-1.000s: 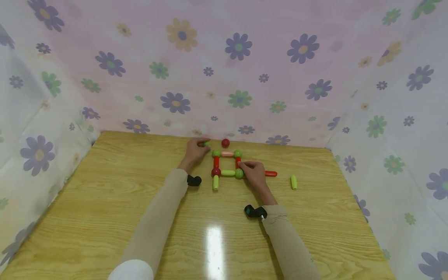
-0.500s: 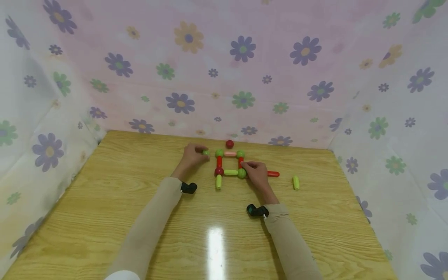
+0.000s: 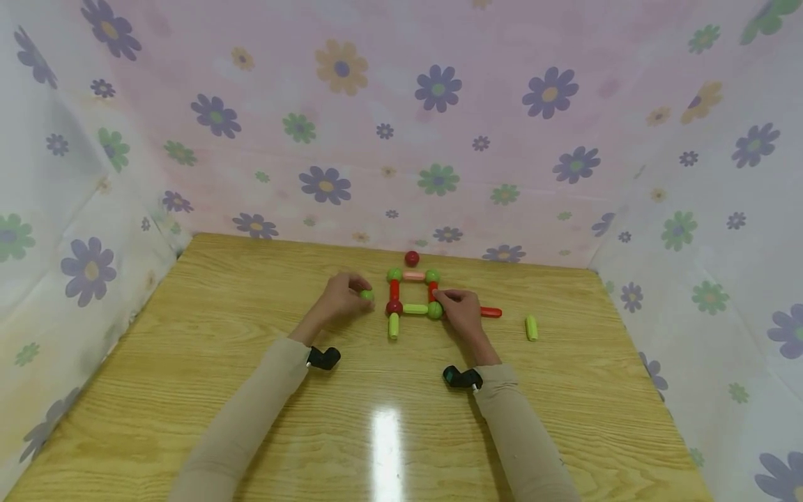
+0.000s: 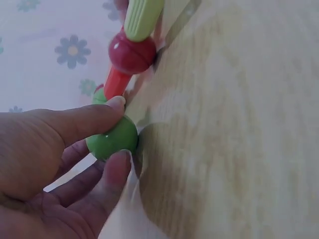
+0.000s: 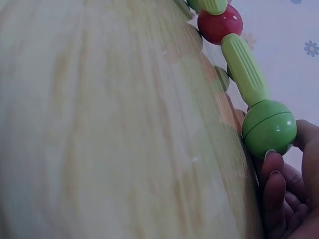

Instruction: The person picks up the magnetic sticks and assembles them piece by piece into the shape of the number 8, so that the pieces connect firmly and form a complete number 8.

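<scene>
My left hand (image 3: 341, 296) pinches a loose green ball (image 4: 113, 139) between thumb and fingertips, left of a square of balls and rods. That square has green balls at three corners and a dark red ball (image 3: 394, 307) at its near left corner. A yellow-green rod (image 3: 393, 326) sticks out from the dark red ball towards me. My right hand (image 3: 461, 312) holds the near right corner, its fingers around the green ball (image 5: 269, 128) and against the right red rod (image 3: 433, 287). Another yellow-green rod (image 5: 244, 69) joins the two near corners. A pink rod (image 3: 414, 276) forms the far side.
Behind the square lies a loose red ball (image 3: 411, 259). A red rod (image 3: 491, 312) shows just right of my right hand, and a yellow-green rod (image 3: 532, 328) lies farther right. Flowered cloth (image 3: 439, 209) stands at the back and sides of the wooden table (image 3: 251, 376).
My left hand has come towards me and slightly left with the green ball, from the far left of the square to beside its left side. My right hand has stayed at the near right corner.
</scene>
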`<state>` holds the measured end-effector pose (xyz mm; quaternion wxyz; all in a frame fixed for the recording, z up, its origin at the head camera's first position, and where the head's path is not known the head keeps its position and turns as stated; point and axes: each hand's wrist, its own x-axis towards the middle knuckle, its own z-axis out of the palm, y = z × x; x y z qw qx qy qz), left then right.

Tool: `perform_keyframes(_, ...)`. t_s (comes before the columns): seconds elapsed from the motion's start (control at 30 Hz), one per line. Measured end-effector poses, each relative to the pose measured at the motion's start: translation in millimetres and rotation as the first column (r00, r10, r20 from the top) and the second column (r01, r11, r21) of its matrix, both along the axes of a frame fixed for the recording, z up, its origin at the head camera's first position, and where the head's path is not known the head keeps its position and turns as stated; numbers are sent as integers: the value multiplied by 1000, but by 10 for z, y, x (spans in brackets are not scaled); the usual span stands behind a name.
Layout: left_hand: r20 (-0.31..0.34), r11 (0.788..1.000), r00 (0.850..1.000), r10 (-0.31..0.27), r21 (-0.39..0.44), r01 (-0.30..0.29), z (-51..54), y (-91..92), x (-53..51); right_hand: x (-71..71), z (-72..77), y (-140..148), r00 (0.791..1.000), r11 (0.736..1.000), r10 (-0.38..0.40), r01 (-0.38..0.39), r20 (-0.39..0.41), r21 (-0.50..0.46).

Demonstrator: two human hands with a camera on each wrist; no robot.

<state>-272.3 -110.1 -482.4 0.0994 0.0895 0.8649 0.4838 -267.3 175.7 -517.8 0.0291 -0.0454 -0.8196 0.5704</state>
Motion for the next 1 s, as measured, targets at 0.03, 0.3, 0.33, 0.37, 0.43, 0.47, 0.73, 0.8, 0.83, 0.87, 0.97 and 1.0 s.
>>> perform_keyframes(0.03, -6, 1000, 1000, -10, -2, 10, -3, 0, 17, 0, -1, 3, 1000, 1000, 0, 0, -1, 0)
perform_keyframes(0.3, -7, 997, 998, -65, -30, 65, -63, 20, 157, -15, -19, 5, 1000, 1000, -7, 7, 2, 2)
perform_keyframes(0.33, -2, 997, 997, -71, -30, 71, -66, 24, 174, -16, -20, 5, 1000, 1000, -8, 8, 6, -4)
perform_keyframes(0.37, 5, 997, 997, -74, -29, 74, -65, 27, 192, -17, -23, 6, 1000, 1000, -5, 5, 8, -6)
perform_keyframes(0.43, 24, 996, 996, -88, -21, 88, -65, 30, 226, -20, -29, 5, 1000, 1000, -1, 1, 11, -8)
perform_keyframes(0.47, 33, 995, 995, -99, -13, 99, -68, 31, 239, -22, -32, 5, 1000, 1000, 0, 1, 11, -9)
perform_keyframes(0.73, 130, 967, 963, -238, 126, 222, -119, -8, 319, -30, -41, 4, 1000, 1000, -6, 6, 4, -7)
perform_keyframes(0.8, 154, 955, 949, -276, 159, 252, -126, -14, 336, -29, -40, 4, 1000, 1000, -5, 5, 5, -5)
perform_keyframes(0.83, 170, 951, 943, -286, 171, 258, -125, -15, 350, -27, -40, 4, 1000, 1000, -6, 6, 6, -5)
perform_keyframes(0.87, 185, 946, 936, -299, 187, 265, -123, -15, 364, -27, -39, 4, 1000, 1000, -6, 6, 5, -4)
perform_keyframes(0.97, 229, 927, 913, -337, 251, 279, -128, -5, 406, -19, -30, -1, 1000, 1000, -11, 11, 5, 0)
perform_keyframes(1.0, 242, 921, 906, -347, 271, 280, -129, -1, 420, -14, -25, -3, 1000, 1000, -12, 12, 4, 4)
